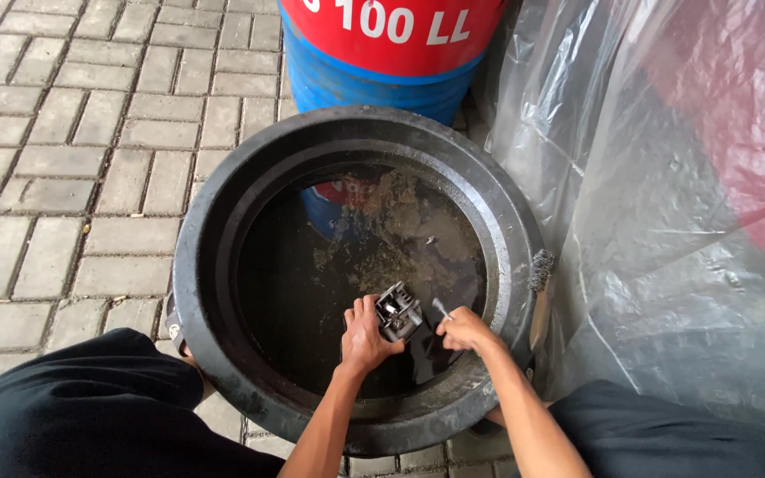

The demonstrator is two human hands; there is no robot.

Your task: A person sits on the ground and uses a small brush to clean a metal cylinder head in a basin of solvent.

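A large black round tub (214,204) stands on the paving and holds dark, dirty liquid (312,283) with scum on its surface. Over the liquid, my left hand (363,335) grips a small grey metal part (397,312) with ribs and openings. My right hand (467,329) is just to the right of it, closed on a thin light-coloured brush (442,308) whose tip points at the part. Both forearms reach in over the tub's near rim.
A blue and red drum (391,53) stands behind the tub and is mirrored in the liquid. Clear plastic sheeting (657,204) covers something red on the right. A wire brush (540,270) rests on the tub's right rim. Grey brick paving (73,150) lies to the left.
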